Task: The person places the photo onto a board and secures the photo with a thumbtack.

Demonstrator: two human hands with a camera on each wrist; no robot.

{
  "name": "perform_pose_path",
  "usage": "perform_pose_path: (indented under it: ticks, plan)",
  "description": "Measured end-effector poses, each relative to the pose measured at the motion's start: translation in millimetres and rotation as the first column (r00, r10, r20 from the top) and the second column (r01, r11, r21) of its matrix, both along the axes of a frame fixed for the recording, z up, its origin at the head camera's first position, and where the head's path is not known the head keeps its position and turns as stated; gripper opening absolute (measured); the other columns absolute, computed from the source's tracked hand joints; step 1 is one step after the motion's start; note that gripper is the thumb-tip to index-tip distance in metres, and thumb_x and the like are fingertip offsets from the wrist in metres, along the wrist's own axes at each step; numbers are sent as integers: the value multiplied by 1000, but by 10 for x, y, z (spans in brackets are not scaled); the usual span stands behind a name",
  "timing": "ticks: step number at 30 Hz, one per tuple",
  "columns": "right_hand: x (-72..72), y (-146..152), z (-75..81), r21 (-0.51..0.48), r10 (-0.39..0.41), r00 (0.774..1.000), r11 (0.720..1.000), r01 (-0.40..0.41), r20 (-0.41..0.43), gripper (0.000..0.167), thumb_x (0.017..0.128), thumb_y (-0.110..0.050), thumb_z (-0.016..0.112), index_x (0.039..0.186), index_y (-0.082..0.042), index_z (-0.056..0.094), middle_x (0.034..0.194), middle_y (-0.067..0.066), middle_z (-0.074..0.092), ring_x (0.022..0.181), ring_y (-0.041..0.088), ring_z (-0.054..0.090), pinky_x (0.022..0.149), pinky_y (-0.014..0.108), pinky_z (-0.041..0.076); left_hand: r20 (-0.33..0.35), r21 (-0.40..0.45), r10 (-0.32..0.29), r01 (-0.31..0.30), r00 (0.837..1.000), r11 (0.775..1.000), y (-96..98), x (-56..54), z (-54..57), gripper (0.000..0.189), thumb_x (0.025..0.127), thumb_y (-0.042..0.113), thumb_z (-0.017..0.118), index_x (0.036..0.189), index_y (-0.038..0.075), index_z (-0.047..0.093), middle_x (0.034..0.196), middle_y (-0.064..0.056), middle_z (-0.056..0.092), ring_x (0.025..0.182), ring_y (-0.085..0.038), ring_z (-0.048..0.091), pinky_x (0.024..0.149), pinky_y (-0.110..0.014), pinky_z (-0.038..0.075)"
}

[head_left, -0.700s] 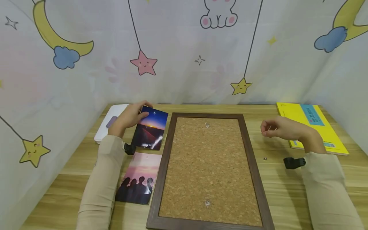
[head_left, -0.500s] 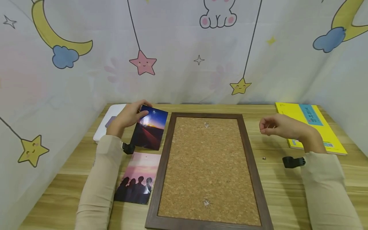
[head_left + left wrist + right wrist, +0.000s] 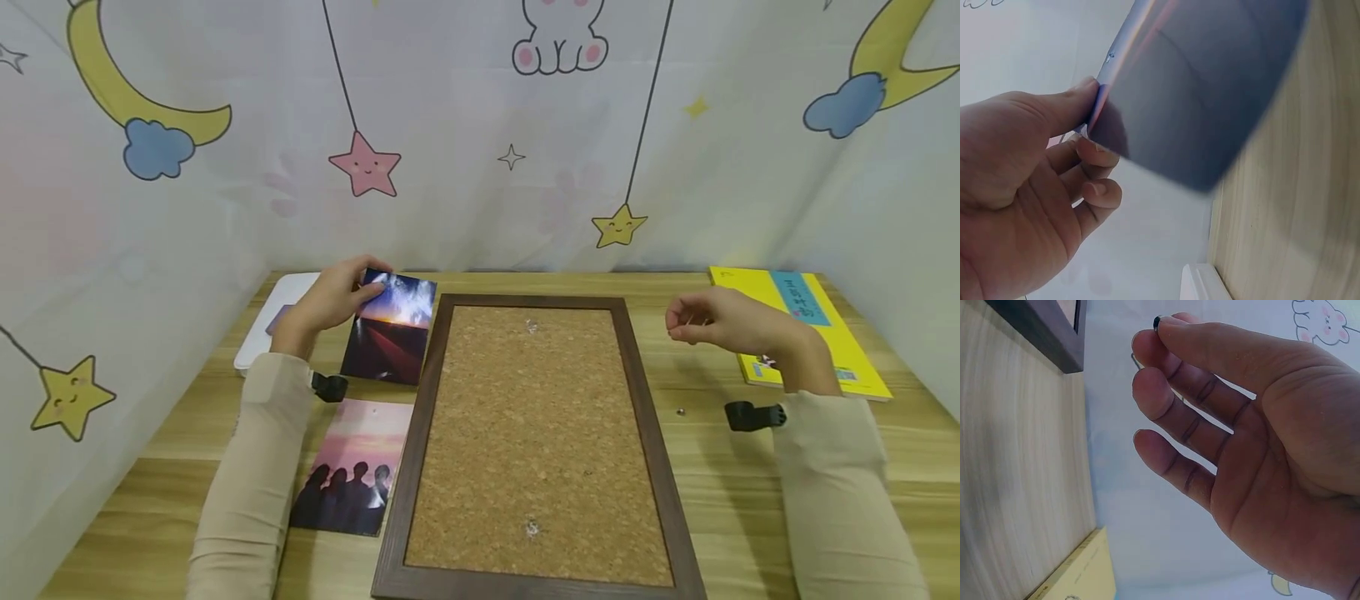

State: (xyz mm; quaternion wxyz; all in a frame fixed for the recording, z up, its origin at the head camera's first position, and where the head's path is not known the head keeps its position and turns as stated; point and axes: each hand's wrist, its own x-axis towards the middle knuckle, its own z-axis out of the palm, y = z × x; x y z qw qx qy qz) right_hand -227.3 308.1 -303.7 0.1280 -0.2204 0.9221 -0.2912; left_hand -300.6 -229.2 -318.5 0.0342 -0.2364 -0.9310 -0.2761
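Evidently, the right hand (image 3: pixel 731 321) pinches a half-hidden dark piece (image 3: pixel 1157 324); left hand (image 3: pixel 330 293), a photo (image 3: pixel 393 335).

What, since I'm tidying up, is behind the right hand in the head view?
The table and a yellow book; whatever the right hand covers there cannot be seen.

We saw our right hand (image 3: pixel 1254 450) pinching a small dark piece (image 3: pixel 1157 324) between thumb and index finger, the other fingers bent and apart. The wooden table (image 3: pixel 1022 450) filled the left side, with a brown frame (image 3: pixel 1054 342) in the top corner and a yellow book (image 3: pixel 1092 569) below. A pale backdrop (image 3: pixel 1160 525) stood behind.
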Motion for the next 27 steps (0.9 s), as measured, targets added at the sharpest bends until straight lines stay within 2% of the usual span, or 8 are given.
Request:
perform_pose_path:
  ticks: [5,11,17,22,27]
  plan:
    - [-39,-47,35,-19,-4,1000,1000,4,7,9,100,-11,62,105,-3,62,97,8,62,89,24,59,77,32,51,4,15,-7,7,1000,1000,47,5,0,31,103,12,56,133,4,57,76,-9,50,66,-22,48,67,-39,39]
    - [-117,-121,45,-63,40,999,997,-41,-18,7,99,-9,63,102,-2,62,94,9,62,83,18,58,73,31,51,4,26,-11,11,1000,1000,70,11,30,31,104,14,55,134,5,57,78,-9,50,69,-23,47,69,-39,38]
    - [-135,-172,59,-94,57,998,994,-57,-8,7,99,-7,63,102,-1,62,92,8,61,82,21,58,71,29,50,30,23,-5,5,1000,1000,91,16,58,32,104,14,54,135,5,57,77,-9,49,69,-23,46,68,-39,39]
    - [-142,-196,81,-88,56,998,995,-56,-3,8,100,-8,62,103,-1,61,92,6,60,82,22,57,70,29,49,32,28,11,-12,999,1000,111,21,85,32,104,14,54,135,6,57,82,-11,54,73,-24,49,70,-39,39]
    - [-152,-237,91,-83,54,999,995,-55,-7,8,100,-9,62,102,-1,62,92,8,61,83,26,58,71,29,50,48,23,9,-10,999,1000,150,13,58,33,104,15,55,136,6,57,84,-11,55,74,-25,50,72,-40,40]
